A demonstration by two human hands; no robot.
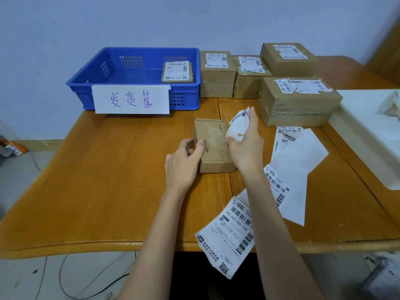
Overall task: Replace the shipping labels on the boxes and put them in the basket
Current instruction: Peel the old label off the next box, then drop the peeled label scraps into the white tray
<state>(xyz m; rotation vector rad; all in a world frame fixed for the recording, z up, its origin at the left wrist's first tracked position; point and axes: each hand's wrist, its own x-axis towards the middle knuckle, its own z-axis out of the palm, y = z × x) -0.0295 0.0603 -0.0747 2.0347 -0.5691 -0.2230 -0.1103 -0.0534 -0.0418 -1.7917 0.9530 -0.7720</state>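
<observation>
A small brown cardboard box (213, 146) lies on the wooden table (108, 180), its top bare with torn paper marks. My left hand (184, 161) grips its left side. My right hand (246, 144) holds a peeled, curled old label (238, 124) just above the box's right edge. Fresh shipping labels (229, 232) lie at the table's front edge, with more labels (277, 182) under my right forearm. The blue basket (134, 83) stands at the back left and holds one labelled box (177, 72).
Several labelled cardboard boxes (296, 100) are stacked at the back right beside the basket. White backing sheets (300, 159) lie right of my hands. A white tray (372, 131) sits at the right edge. A paper sign (131, 99) hangs on the basket's front.
</observation>
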